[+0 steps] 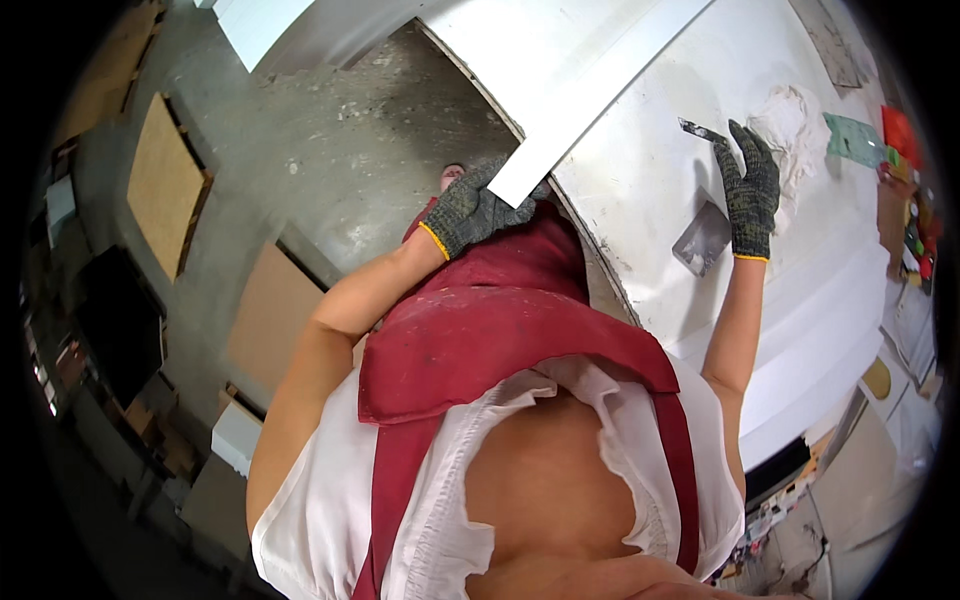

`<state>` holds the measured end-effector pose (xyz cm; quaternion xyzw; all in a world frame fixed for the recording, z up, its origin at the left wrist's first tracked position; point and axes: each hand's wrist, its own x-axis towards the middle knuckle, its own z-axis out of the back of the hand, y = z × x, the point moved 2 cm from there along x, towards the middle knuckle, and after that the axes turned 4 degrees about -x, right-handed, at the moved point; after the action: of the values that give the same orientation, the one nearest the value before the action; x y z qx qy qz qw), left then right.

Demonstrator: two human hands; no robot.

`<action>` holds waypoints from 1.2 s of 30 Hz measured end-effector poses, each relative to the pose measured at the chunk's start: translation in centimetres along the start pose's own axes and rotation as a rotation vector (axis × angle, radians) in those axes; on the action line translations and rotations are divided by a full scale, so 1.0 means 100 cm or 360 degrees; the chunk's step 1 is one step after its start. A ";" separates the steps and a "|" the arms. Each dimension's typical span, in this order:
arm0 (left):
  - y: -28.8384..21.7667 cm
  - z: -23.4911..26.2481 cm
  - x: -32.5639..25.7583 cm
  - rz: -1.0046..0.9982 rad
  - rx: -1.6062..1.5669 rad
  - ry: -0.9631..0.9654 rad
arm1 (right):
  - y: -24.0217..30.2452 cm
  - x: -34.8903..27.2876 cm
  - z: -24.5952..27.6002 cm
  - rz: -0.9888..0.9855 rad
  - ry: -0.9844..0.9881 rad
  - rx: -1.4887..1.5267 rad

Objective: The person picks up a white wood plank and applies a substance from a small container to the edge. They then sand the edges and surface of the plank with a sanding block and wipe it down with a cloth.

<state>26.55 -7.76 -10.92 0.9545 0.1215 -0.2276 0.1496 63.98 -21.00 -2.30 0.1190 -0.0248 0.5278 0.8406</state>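
Note:
My left hand (pixel 468 212), in a dark grey knit glove with a yellow cuff, grips the near end of a long flat white strip (pixel 590 112). The strip slants up and right across the white tabletop (pixel 640 200), its near end sticking out past the edge. My right hand (pixel 752 190), in a matching glove, is raised over the table at the right. Between its thumb and fingers is a narrow dark tool (pixel 702 130) with white smears; its exact kind is unclear. Below that hand lies a small grey square plate (pixel 703 238). A crumpled white cloth (pixel 790 125) sits beside the fingers.
Green sheeting (pixel 853 138) and red items (pixel 900 135) lie at the table's right side. A grey-brown board (pixel 830 40) is at the far right. On the concrete floor (pixel 330 150) to my left stand wooden panels (pixel 165 190). The table's worn edge (pixel 600 245) runs close to my apron.

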 end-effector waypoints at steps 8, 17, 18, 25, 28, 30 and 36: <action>-0.035 0.020 -0.037 0.0106 -0.0201 0.0076 | 0.031 -0.103 -0.008 -0.1058 0.0250 -0.0198; -0.052 0.020 -0.039 -0.0352 0.1242 0.0092 | 0.058 -0.097 -0.043 -0.0672 -0.0503 0.0174; -0.053 0.021 -0.035 -0.0420 0.1492 0.0134 | 0.081 -0.084 -0.051 -0.0556 -0.0743 0.0471; -0.056 0.035 -0.028 0.0067 0.0281 0.0173 | 0.266 -0.020 -0.046 0.0631 0.0248 0.0189; -0.054 0.030 -0.028 0.0083 0.0448 -0.0030 | 0.226 0.017 -0.070 0.0479 0.0319 -0.0262; -0.052 0.032 -0.030 0.0061 0.0427 -0.0161 | 0.185 0.066 -0.069 -0.0011 -0.0001 0.0040; -0.055 0.050 -0.022 0.0032 0.0595 0.0107 | 0.186 0.066 -0.070 0.0410 0.0008 -0.0153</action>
<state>21.00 -4.74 -15.38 0.9739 0.0723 -0.2127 -0.0322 49.69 -5.93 -4.74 0.0732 -0.0629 0.6299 0.7707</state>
